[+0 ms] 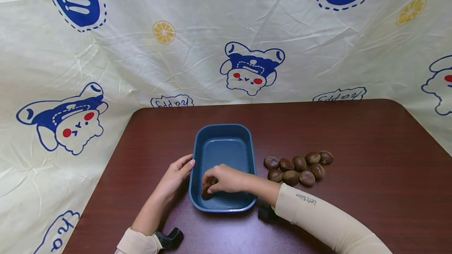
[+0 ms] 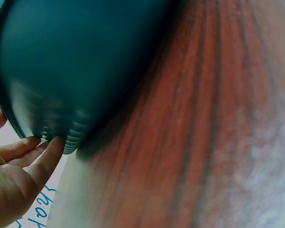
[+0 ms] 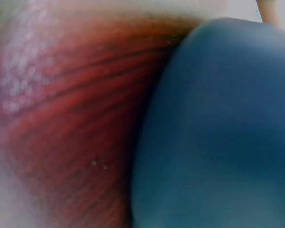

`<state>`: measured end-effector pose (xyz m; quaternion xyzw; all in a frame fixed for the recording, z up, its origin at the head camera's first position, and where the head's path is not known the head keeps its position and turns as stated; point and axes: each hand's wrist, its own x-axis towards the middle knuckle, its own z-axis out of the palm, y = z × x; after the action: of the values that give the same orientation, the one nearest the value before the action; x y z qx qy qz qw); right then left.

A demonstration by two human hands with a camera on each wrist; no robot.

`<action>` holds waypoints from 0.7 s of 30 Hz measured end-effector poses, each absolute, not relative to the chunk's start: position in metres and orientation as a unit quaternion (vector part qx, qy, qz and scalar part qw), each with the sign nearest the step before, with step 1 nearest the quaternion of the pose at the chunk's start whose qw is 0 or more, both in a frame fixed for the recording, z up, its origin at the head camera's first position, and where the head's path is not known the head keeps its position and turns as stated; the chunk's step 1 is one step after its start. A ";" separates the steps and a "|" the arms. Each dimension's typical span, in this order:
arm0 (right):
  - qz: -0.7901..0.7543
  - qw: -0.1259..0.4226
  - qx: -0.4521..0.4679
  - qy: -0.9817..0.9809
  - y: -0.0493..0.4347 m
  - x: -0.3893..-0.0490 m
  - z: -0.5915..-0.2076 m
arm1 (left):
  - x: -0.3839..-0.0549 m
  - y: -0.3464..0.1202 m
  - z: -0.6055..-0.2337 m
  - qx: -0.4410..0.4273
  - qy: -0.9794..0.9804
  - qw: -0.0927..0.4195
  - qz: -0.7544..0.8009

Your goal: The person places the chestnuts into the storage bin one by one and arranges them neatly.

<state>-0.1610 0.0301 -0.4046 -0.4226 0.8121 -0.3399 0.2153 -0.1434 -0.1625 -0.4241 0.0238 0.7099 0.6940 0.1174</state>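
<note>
A blue rectangular tray (image 1: pixel 226 132) stands on the table. Inside its near left part, my right hand (image 1: pixel 226 178) pinches a brown chestnut (image 1: pixel 205 192) between thumb and fingers, low over the tray floor. Part of the chestnut is hidden by the fingers. My left hand (image 1: pixel 176 173) rests against the tray's left side, the thumb at the rim. In the left wrist view, extended fingers (image 2: pixel 50 159) touch the tray's outer wall (image 2: pixel 85 61). The right wrist view has mostly the tray's outer wall (image 3: pixel 218 118) and shows neither the right fingers nor the chestnut.
Several chestnuts (image 1: pixel 290 177) lie in a loose cluster on the table to the right of the tray, beyond the right forearm. The dark red-brown wooden table (image 1: pixel 370 160) reaches back to a printed white cloth (image 1: pixel 197 69) hanging behind it.
</note>
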 end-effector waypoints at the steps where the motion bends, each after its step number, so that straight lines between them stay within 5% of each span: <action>1: -0.341 0.215 -0.423 0.812 0.030 -0.161 -0.405 | -0.143 -0.162 -0.424 0.024 0.709 0.118 0.695; 21: -0.358 0.217 -0.420 0.805 0.037 -0.162 -0.402 | -0.144 -0.161 -0.426 0.020 0.700 0.115 0.704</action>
<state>-0.1619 0.0365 -0.4017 -0.4202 0.8051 -0.3583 0.2167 -0.1438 -0.1613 -0.4258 0.0198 0.7005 0.7041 0.1147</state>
